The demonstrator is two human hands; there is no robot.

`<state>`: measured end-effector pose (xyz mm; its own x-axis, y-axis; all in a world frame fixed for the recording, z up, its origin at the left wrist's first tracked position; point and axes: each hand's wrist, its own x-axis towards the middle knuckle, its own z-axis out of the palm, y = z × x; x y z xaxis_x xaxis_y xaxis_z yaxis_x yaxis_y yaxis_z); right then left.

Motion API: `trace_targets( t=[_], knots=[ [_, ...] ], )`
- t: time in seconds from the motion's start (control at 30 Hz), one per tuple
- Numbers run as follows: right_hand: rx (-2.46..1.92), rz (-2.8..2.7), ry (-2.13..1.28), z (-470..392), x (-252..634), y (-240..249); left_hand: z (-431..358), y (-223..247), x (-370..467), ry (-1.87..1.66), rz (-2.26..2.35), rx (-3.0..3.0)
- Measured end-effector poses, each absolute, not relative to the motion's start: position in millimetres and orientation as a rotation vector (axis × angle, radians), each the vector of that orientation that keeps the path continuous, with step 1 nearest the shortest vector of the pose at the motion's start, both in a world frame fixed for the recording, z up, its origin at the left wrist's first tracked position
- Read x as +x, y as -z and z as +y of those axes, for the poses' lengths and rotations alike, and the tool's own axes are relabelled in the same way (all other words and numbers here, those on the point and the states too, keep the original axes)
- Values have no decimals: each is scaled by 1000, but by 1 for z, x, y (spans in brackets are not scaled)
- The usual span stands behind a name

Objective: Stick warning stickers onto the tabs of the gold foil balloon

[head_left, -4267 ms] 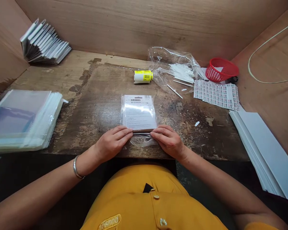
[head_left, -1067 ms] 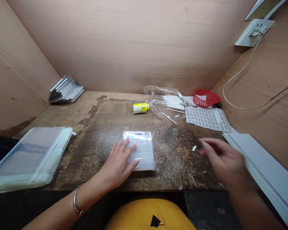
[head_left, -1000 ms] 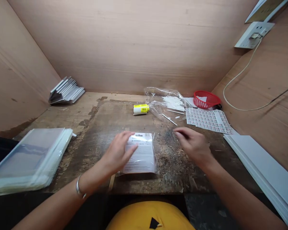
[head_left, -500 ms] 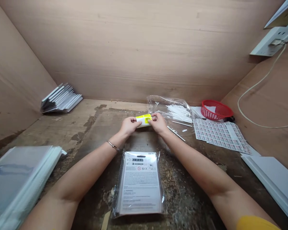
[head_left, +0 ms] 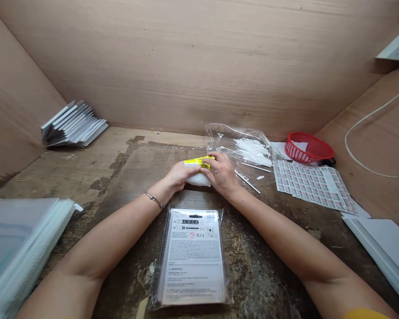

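Observation:
Between my two hands, over the middle of the table, is a small white packet with a yellow barcode label (head_left: 196, 162). My left hand (head_left: 179, 175) is closed around its left side, thumb across the front. My right hand (head_left: 223, 173) has its fingers curled over the right end, thumb and fingertips pressing on the label. The packet's white lower part bulges below the thumbs; what is inside is hidden. Nearer to me lies a stack of printed cards in a clear plastic sleeve (head_left: 193, 261), with a hang slot at the top.
Behind my right hand lies a clear bag of white sticks (head_left: 252, 150), with loose white sticks (head_left: 248, 181) beside it. Further right are sticker sheets (head_left: 314, 184), a red basket (head_left: 307, 148) and white boards (head_left: 382, 248). Folded cards (head_left: 75, 126) and plastic sleeves (head_left: 20, 248) sit left.
The packet has tipped, so its white bulging underside now shows below the label. My right hand has moved over its front, fingers bending onto the label. The view has shifted slightly.

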<state>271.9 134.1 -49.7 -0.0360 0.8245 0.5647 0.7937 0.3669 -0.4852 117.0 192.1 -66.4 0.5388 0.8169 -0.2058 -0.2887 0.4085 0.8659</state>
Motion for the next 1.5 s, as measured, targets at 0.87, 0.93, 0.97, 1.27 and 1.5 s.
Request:
trace_targets(
  t=[0.87, 0.93, 0.97, 1.27, 1.5],
  knots=[
    [-1397, -1910, 216, 130, 276, 65, 187, 75, 119, -824, 645, 907],
    [-1404, -1936, 232, 130, 277, 66, 187, 75, 120, -825, 656, 917],
    [-1401, -1951, 241, 131, 278, 67, 187, 75, 120, -824, 662, 924],
    [-1335, -1923, 299, 100, 263, 51, 182, 68, 126, -793, 798, 1017],
    [-1559, -1625, 7, 16, 275, -9, 155, 30, 81, -728, 1124, 1263]
  ],
)
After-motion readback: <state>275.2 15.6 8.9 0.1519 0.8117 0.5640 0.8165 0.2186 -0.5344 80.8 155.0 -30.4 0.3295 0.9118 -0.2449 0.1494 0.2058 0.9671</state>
